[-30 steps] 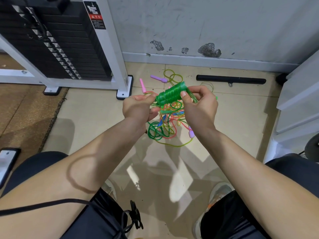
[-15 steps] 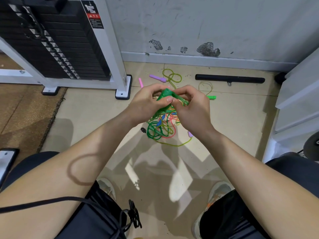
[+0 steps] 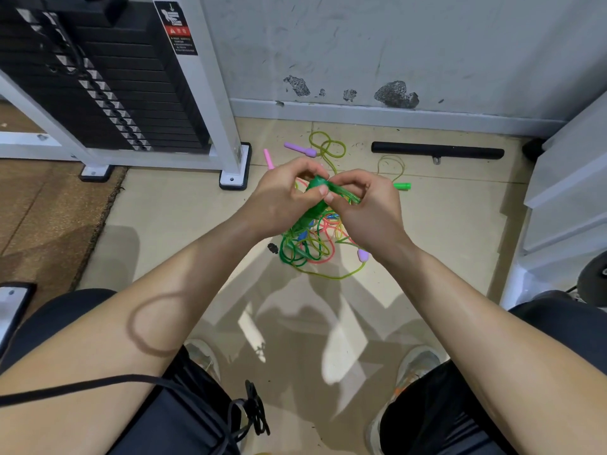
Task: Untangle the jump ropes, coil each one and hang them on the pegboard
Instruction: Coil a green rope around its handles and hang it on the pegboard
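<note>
So we're looking down at our two hands held over the tiled floor (image 3: 170, 224), and both are busy with the same green jump rope (image 3: 316, 191). Our left hand (image 3: 282, 195) has its fingers curled round the wound-up green bundle, thumb pressed on top, and our right hand (image 3: 368, 208) pinches the strands coming out of the bundle's right end, so both hands are closed on that rope. The two hands are practically touching. The lower end of the green rope runs down into the tangled pile of ropes (image 3: 312, 247) on the floor just below the hands, a mess of green, yellow, pink and blue loops, and we honestly can't tell which strand belongs to which rope in there. A few handles lie around the pile: a purple handle (image 3: 299, 149) and a pink handle (image 3: 268, 159) on the far side near the wall, a bright green handle (image 3: 402, 186) just right of our right hand, and a lilac handle (image 3: 363, 255) by the right wrist. A black bar (image 3: 437, 151) lies along the base of the scuffed wall (image 3: 361, 44). The weight stack (image 3: 108, 93) in its white frame (image 3: 210, 93) stands at the upper left, with a brown mat (image 3: 49, 208) beside it. Our shoes (image 3: 410, 366) show at the bottom, and a black cord (image 3: 98, 382) crosses the left forearm.
</note>
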The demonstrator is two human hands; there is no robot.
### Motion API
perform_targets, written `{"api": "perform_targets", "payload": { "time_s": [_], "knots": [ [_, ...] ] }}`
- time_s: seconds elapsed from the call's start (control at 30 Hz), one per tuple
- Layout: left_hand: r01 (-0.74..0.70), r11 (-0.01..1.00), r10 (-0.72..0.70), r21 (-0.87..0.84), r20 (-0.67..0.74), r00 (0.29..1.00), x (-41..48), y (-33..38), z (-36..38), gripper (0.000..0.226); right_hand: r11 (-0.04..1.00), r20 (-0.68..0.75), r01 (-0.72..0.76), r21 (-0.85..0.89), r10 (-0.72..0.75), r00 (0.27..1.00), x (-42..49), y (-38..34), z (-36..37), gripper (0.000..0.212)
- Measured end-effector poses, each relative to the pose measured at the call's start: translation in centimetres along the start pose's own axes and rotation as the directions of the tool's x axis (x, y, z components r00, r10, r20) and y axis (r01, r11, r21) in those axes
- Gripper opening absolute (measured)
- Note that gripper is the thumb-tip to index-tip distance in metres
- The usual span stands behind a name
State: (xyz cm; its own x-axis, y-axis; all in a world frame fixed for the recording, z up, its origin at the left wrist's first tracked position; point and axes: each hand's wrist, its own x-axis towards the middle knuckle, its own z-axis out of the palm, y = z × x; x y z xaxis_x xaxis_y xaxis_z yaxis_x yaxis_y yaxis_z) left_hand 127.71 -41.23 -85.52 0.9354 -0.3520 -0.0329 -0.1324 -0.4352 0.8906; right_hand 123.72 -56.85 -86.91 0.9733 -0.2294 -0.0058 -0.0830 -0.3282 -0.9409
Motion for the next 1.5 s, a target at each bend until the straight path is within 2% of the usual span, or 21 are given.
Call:
{"api": "perform_targets", "payload": {
  "time_s": [0.17, 0.3, 0.47, 0.53, 0.63, 0.73, 0.83, 1.0, 1.23, 1.33, 1.5],
  "knots": [
    [0.048, 0.999, -0.046, -0.018, 0.082, 0.996, 0.3, -0.2, -1.2, 0.022, 0.999, 0.042, 0.003, -0.051, -0.001, 0.999, -0.2, -0.2, -0.1, 0.018],
    [0.024, 1.0, -0.024, 0.02, -0.021, 0.999, 0.1, -0.4, -0.4, 0.026, 0.976, 0.051, 0.024, -0.215, -0.013, 0.999, 0.1, -0.8, -0.6, 0.014],
    [-0.021, 0.995, 0.033, 0.093, -0.13, 0.991, -0.2, -0.7, 1.0, 0.03, 0.884, 0.071, 0.056, -0.464, -0.026, 0.997, 0.3, -1.8, -0.9, 0.019],
    [-0.044, 0.992, 0.064, 0.121, -0.167, 0.984, -0.3, -0.7, 1.4, 0.03, 0.921, 0.056, -0.036, -0.389, 0.063, 0.996, 0.4, -2.0, -0.8, 0.014],
    [-0.075, 0.989, 0.104, 0.13, -0.231, 0.967, -0.5, -0.7, 1.9, 0.031, 0.973, -0.026, -0.228, -0.021, 0.228, 0.973, -0.3, -2.3, -0.3, 0.017],
    [-0.078, 0.994, 0.097, 0.078, -0.292, 0.952, -0.5, -0.8, 2.3, 0.031, 0.913, -0.08, -0.31, 0.266, 0.342, 0.936, -1.1, -2.3, 0.8, 0.019],
    [-0.085, 0.996, 0.093, 0.039, -0.32, 0.943, -0.6, -0.7, 2.6, 0.03, 0.85, -0.091, -0.335, 0.405, 0.403, 0.911, -1.4, -2.2, 1.5, 0.014],
    [-0.067, 0.998, 0.065, 0.004, -0.351, 0.934, -0.5, -0.4, 2.6, 0.028, 0.821, -0.104, -0.336, 0.461, 0.426, 0.899, -1.7, -2.2, 2.0, 0.011],
    [-0.023, 0.99, -0.032, -0.14, -0.381, 0.924, -0.6, 0.3, 2.7, 0.024, 0.879, -0.223, -0.218, 0.424, 0.334, 0.916, -1.9, -2.5, 2.5, 0.007],
    [-0.015, 0.972, -0.075, -0.234, -0.372, 0.925, -0.7, 0.5, 2.8, 0.023, 0.906, -0.259, -0.172, 0.387, 0.286, 0.922, -2.1, -2.5, 2.7, 0.012],
    [0.01, 0.933, -0.151, -0.359, -0.367, 0.918, -0.6, 0.8, 3.1, 0.021, 0.972, -0.375, -0.052, 0.229, 0.137, 0.917, -2.3, -2.7, 2.9, 0.01]
  ]
}}
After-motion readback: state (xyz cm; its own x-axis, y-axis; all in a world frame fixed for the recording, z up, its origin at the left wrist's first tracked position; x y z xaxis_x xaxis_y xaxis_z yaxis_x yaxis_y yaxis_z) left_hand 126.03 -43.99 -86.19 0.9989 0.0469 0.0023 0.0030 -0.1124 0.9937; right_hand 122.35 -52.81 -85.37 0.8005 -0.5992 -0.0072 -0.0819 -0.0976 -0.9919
